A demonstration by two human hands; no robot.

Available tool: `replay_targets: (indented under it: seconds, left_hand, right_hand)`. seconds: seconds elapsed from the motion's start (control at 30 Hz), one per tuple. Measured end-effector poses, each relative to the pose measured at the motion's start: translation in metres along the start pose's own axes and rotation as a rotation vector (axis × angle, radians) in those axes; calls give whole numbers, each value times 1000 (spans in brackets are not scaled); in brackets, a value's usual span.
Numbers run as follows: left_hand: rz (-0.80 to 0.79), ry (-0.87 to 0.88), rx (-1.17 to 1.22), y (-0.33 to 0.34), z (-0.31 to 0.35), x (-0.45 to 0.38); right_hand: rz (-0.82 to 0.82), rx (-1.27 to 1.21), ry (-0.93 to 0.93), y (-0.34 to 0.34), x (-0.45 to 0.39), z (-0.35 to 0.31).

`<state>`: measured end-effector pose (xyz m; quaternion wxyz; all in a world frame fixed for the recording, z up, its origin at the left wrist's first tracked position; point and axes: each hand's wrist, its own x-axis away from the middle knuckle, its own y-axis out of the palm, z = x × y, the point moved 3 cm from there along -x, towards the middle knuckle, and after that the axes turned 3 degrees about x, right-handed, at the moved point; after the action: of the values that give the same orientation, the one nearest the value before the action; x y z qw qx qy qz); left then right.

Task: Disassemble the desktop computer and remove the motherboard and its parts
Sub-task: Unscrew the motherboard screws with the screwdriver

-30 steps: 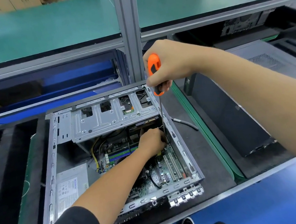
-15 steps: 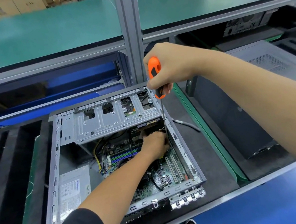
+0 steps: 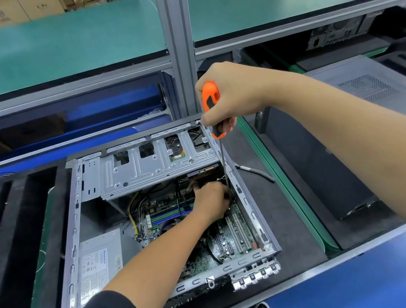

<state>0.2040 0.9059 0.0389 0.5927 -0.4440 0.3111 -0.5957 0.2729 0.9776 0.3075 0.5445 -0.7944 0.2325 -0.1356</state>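
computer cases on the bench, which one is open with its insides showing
The computer case at centre, under both hands: its motherboard and drive cage are exposed. The grey case to its right is closed by its vented panel.

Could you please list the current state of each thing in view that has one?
Computer case: open, lying on its side.
Motherboard: still inside the case.
Screwdriver: upright, shaft reaching down into the case.
Right hand: gripping the screwdriver handle.
Left hand: inside the case, by the screwdriver shaft.
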Motion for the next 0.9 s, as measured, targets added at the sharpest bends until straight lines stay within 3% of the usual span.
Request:
replay_targets:
  seconds: [0.33,0.5,0.67,0.9]
  left_hand:
    - [-41,59,-183,6,2,0]
    - [72,119,-319,7,7,4]
    - [-42,167,-296,6,6,-2]
    - [-22,124,-314,10,5,-2]
  right_hand:
    - [-15,24,-21,-1,2,-5]
    - [-13,33,-22,-4,2,-10]
    - [-43,15,-24,-3,2,-12]
    - [-41,38,-39,-2,2,-15]
